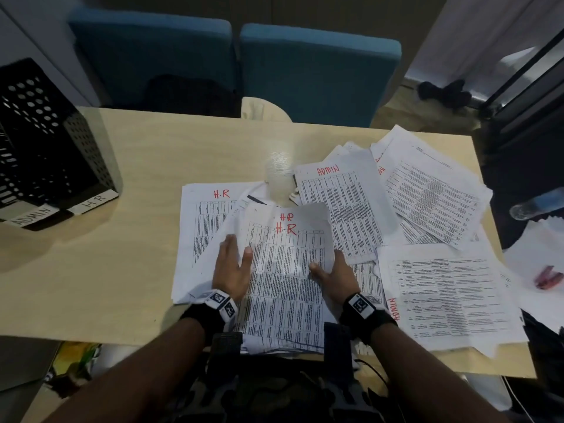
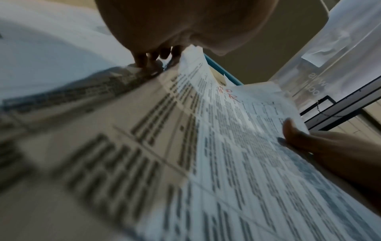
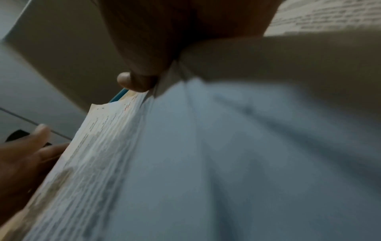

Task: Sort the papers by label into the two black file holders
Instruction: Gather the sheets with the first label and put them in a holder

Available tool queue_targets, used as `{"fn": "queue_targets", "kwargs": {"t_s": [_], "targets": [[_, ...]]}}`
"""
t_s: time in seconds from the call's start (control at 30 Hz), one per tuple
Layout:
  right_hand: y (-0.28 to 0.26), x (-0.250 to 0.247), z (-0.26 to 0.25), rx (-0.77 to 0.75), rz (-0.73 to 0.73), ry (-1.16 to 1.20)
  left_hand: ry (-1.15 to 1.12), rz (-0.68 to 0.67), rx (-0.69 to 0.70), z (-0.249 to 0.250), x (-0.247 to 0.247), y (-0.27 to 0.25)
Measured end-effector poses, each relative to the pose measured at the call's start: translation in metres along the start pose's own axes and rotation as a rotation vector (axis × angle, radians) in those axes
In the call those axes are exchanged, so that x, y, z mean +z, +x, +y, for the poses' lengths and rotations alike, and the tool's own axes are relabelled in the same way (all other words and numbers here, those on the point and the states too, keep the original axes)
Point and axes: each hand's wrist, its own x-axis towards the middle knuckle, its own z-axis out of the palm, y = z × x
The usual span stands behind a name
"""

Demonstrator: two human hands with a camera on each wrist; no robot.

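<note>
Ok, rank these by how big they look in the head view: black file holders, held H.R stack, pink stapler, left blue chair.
1. left blue chair
2. black file holders, similar to the H.R stack; unsure, given distance
3. pink stapler, clearly smallest

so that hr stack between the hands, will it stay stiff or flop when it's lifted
Probably floppy: the HR stack is thin loose paper, and its top edge already curls. The sheets look unclipped, so they may fan or slide apart. Left hand and right hand hold opposite edges, which should help; the middle may still sag.
</note>
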Motion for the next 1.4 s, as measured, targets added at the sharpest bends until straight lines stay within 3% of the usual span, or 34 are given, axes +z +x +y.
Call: {"fn": "queue_targets", "kwargs": {"t_s": [0.17, 0.23, 0.4, 0.47, 0.57, 0.7, 0.83, 0.9, 1.07, 1.23, 1.4], "targets": [[-0.004, -0.003, -0.009, -0.034, -0.015, -0.249, 0.010, 0.032, -0.055, 0.025, -0.014, 0.009], [-0.005, -0.002, -0.013, -0.050, 0.009, -0.267, -0.053, 0.045, -0.007, 0.033, -0.015, 0.013], [0.001, 0.001, -0.020, -0.019, 0.065, -0.178, -0.069, -0.124, 0.086, 0.032, -0.006, 0.015], [0.003, 0.002, -0.018, 0.028, 0.074, -0.072, -0.055, -0.107, 0.127, 0.028, -0.006, 0.016], [0.011, 0.001, -0.008, 0.038, 0.044, -0.095, 0.063, -0.032, 0.196, 0.030, -0.017, 0.027], [0.013, -0.002, -0.014, 0.020, 0.003, -0.208, 0.122, 0.013, 0.221, 0.054, -0.035, 0.057], [0.012, -0.007, -0.017, -0.005, 0.003, -0.261, 0.184, -0.086, 0.215, 0.070, -0.041, 0.085], [0.012, -0.007, -0.017, -0.008, -0.015, -0.256, 0.165, -0.069, 0.168, 0.074, -0.044, 0.092], [0.013, -0.011, -0.012, -0.018, -0.025, -0.267, 0.166, 0.054, 0.100, 0.068, -0.051, 0.100], [0.013, -0.002, -0.003, -0.003, 0.048, -0.090, 0.073, 0.004, 0.160, 0.050, -0.045, 0.084], [0.008, 0.001, -0.012, -0.107, 0.032, -0.117, -0.047, -0.001, 0.184, 0.031, -0.045, 0.081]]}}
